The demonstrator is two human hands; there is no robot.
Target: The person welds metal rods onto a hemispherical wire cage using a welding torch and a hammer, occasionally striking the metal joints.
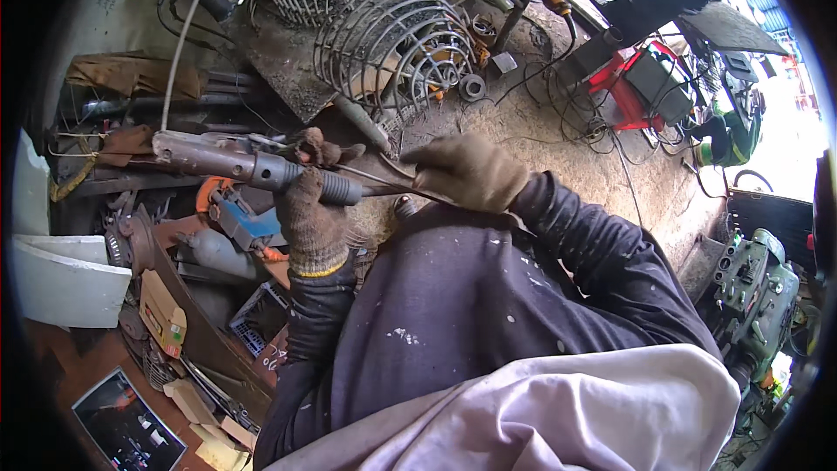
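Note:
My left hand (314, 223), in a dirty brown knit glove with a yellow cuff edge, is closed around a rusty metal tube (205, 157) with round holes along its side. Beside this grip the tube has a ribbed sleeve (342, 190), and a narrower shaft runs on from it to the right. My right hand (479, 173), also gloved, is in front of my body with its fingers bent toward the left. A thin metal rod (375, 178) slants from the tube to beneath the right hand, which seems to grip it; the fingertips are partly hidden.
A spiral cage of bent bars (392, 44) lies beyond my hands. Cables (567, 114) trail over the floor near a red case (623, 92). A blue-and-orange tool (240, 216) sits left, among scrap. A grey-green machine (754, 297) stands at the right.

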